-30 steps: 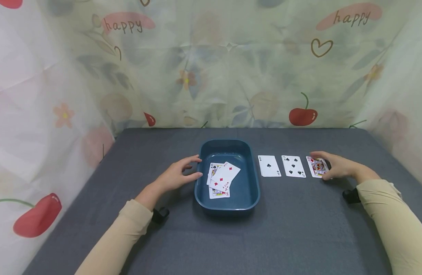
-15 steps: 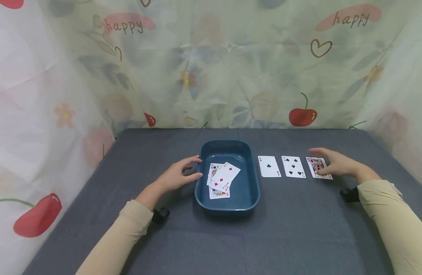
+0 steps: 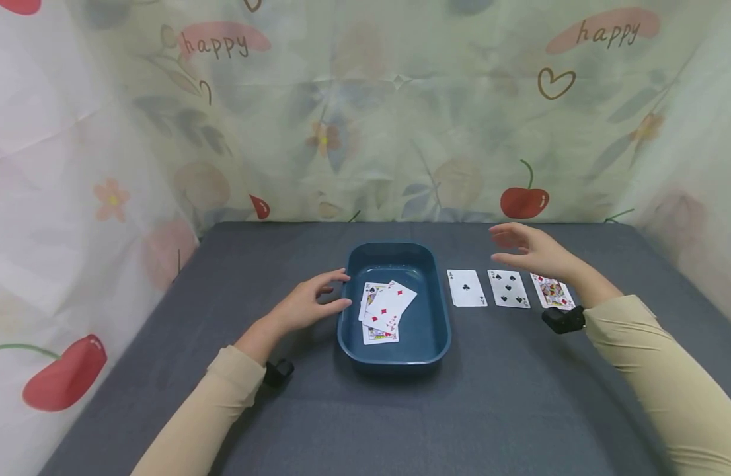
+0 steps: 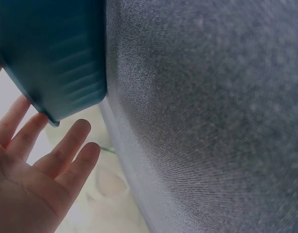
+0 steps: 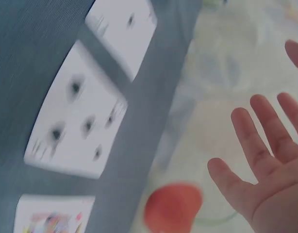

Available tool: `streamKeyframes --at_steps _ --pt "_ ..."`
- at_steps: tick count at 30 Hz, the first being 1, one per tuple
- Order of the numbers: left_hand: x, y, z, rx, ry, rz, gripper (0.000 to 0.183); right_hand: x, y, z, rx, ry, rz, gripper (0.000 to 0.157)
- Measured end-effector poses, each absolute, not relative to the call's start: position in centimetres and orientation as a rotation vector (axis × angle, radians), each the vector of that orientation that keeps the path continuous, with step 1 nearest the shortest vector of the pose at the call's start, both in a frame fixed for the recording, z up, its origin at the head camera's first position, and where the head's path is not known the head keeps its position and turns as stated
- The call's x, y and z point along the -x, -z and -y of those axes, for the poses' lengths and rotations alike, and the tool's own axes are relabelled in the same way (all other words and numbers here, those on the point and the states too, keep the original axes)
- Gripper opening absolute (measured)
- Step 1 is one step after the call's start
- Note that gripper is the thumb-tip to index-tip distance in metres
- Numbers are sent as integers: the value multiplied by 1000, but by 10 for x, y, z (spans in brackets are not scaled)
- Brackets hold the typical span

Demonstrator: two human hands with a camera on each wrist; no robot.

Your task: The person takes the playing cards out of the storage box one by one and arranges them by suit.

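Observation:
My left hand rests its fingertips at the left rim of the dark blue tray, fingers extended. In the left wrist view the fingers lie beside the tray's rim and outer wall. Inside the tray a diamond playing card overlaps face cards. My right hand is raised above the row of cards, holding nothing, fingers apart. That row has an ace of clubs, a five of spades and a red-marked face card, partly hidden by the right wrist.
Dark grey cloth covers the table. A patterned curtain hangs behind its far edge and along both sides. Black wrist bands with cameras sit on both wrists.
My right hand has left the face card at the row's right end and moved up and left, above the five of spades. The left hand, tray and cards have stayed put.

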State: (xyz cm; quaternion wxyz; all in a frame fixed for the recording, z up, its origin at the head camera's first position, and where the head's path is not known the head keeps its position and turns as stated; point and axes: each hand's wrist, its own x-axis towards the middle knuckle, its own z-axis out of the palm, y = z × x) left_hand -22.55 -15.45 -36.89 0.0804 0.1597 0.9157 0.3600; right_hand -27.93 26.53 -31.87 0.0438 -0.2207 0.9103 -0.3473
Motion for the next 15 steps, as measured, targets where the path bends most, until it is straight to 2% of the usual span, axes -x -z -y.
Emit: streamKeyframes --at_steps 15 --pt "223 367 154 -467 -1096 -2732 55 272 298 -175 731 1260 -2649 51"
